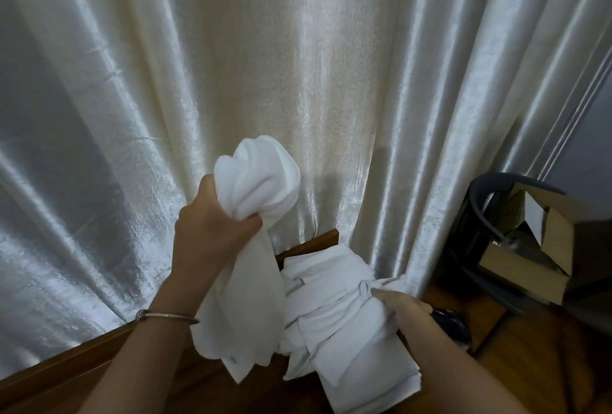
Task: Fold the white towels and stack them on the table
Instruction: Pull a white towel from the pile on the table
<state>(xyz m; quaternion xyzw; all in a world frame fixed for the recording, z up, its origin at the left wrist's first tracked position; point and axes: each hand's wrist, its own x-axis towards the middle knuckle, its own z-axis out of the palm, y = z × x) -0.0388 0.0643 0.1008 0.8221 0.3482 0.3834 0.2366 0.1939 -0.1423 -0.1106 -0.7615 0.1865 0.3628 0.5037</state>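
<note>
My left hand [212, 225] is raised above the wooden table [318, 239] and clenched around a bunched white towel [255, 181]. The towel bulges above my fist, and its loose end hangs down below it. My right hand [400, 309] rests lower right, its fingers closed on the edge of a heap of white towels [334, 307] lying on the table. Parts of that heap look roughly folded, others rumpled. A thin bangle sits on my left wrist.
A shiny cream curtain [265, 49] hangs right behind the table and fills most of the view. At the right stands a dark chair [477, 201] carrying open cardboard boxes [536, 241]. A dark object [453, 324] lies by my right forearm.
</note>
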